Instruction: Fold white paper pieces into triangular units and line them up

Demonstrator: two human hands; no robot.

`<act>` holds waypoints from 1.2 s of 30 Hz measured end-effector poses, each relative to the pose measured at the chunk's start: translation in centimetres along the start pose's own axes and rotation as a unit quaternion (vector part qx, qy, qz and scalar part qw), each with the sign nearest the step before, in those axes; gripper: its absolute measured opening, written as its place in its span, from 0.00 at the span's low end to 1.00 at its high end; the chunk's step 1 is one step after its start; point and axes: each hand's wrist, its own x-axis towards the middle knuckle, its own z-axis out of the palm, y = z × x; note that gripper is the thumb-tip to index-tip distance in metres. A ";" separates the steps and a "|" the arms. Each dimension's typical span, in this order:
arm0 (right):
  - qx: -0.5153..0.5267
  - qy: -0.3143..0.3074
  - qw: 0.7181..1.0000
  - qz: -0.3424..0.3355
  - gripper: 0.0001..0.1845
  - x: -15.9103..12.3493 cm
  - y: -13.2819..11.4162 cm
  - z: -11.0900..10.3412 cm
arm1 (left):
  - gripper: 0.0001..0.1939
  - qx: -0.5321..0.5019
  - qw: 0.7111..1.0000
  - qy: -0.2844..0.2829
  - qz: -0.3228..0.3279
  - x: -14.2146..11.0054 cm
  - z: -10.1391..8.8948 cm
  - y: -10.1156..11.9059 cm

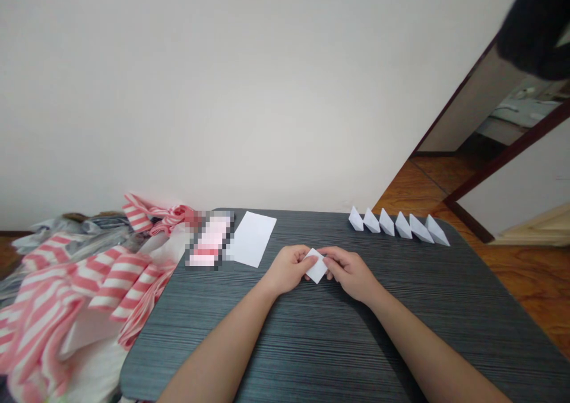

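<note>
A small folded white paper diamond (316,266) sits over the dark grey table (285,355), held between the left hand (287,269) and the right hand (350,274) — their fingers (333,256) curl almost shut, pinching its edges, which seems to keep the crisp folds steady. Farther along the ribbed tabletop, six folded paper triangles (398,225) stand in a tidy row, while a flat white paper sheet (252,239) lies nearer the pink-striped fabric (66,296).

Six folded white paper pieces (386,222) stood in a row on a dark grey table (445,308), a flat white sheet (252,239) lay nearby, and pink-striped fabric (84,290) heaped beside the table, with a wooden floor (445,177) at right.
</note>
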 end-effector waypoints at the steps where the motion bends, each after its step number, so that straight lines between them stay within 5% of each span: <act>1: -0.001 0.000 1.000 -0.009 0.14 0.0 0.0 0.0 | 0.16 -0.001 1.000 0.006 0.000 0.0 -0.1 0.0; 9: -0.011 -0.011 0.993 -0.115 0.12 -0.1 -0.4 -0.2 | 0.16 -0.045 0.999 0.006 -0.012 0.3 -0.3 0.0; 21: -0.037 0.001 0.994 -0.102 0.09 0.2 -0.2 -0.4 | 0.17 -0.038 0.999 -0.013 -0.011 0.1 -0.3 0.2; 30: -0.062 0.073 0.995 -0.036 0.10 0.3 -0.6 -0.2 | 0.15 -0.032 0.998 -0.046 0.011 -0.1 0.2 0.5; 36: -0.045 0.056 0.997 -0.030 0.10 0.3 -0.8 -0.1 | 0.14 -0.014 0.999 -0.040 0.002 -0.1 0.3 0.4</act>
